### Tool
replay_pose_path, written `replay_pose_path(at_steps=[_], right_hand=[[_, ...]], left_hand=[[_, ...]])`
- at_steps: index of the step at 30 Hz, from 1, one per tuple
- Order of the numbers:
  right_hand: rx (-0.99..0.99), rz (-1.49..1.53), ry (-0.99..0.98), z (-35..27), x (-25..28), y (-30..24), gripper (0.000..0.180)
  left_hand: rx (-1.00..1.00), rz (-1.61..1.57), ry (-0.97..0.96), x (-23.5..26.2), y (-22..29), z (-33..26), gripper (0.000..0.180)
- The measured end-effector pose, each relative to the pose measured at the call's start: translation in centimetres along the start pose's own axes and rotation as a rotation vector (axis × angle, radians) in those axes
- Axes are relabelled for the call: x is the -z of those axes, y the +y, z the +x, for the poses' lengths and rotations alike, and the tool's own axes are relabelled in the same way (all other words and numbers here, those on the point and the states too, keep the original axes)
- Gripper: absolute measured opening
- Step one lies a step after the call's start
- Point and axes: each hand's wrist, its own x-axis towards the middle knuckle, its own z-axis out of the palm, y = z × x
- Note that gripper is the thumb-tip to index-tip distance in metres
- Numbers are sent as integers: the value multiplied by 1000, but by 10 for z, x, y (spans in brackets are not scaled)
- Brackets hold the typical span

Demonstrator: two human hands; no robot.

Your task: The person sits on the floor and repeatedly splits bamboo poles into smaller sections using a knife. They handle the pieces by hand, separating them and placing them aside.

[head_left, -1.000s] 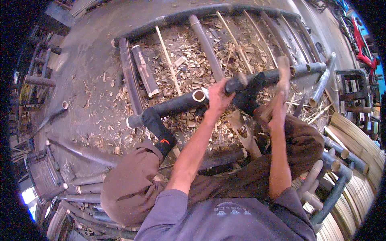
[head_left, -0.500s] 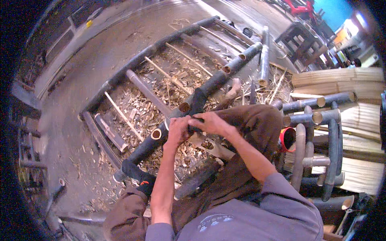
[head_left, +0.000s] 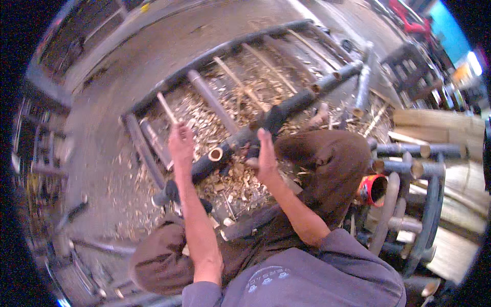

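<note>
A dark round bamboo rail (head_left: pixel 200 169) lies in front of me, with cut holes showing pale rims. My left hand (head_left: pixel 181 146) is raised left of the rail, beside the near part of a thin pale bamboo rod (head_left: pixel 166 107). Blur hides whether its fingers grip the rod. At the rail's near side, my right hand (head_left: pixel 266 159) is open, fingers pointing up and thumb apart. It holds nothing I can see. Thicker bamboo crosspieces (head_left: pixel 212 100) run from this rail towards a dark far rail (head_left: pixel 215 57).
Wood chips (head_left: pixel 240 179) cover the ground between the rails. To the right stand a red-rimmed container (head_left: pixel 376 189), joined bamboo pieces (head_left: pixel 428 215) and pale flat boards (head_left: pixel 463 204). My bent knees (head_left: pixel 327 153) flank the work. A dark bamboo length (head_left: pixel 248 225) lies close to me.
My hands, together at the rail before, have come apart. The left moved left and away from me towards the thin rod; the right opened. The view has shifted, sliding the scene rightward.
</note>
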Motion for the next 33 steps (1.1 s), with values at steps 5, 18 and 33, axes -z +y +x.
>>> replay_pose_path(at_steps=[5,18,33], right_hand=[[-348,260,-144,-17,-13,-49,58],[-677,283,-199,-59,-69,52,38],[-366,-480,-623,19,-27,91,41]], left_hand=[[441,-218,-398,-43,-19,-44,65],[572,102,-906,-80,-40,-78,90],[842,-199,-545,-148,-82,-92,72]])
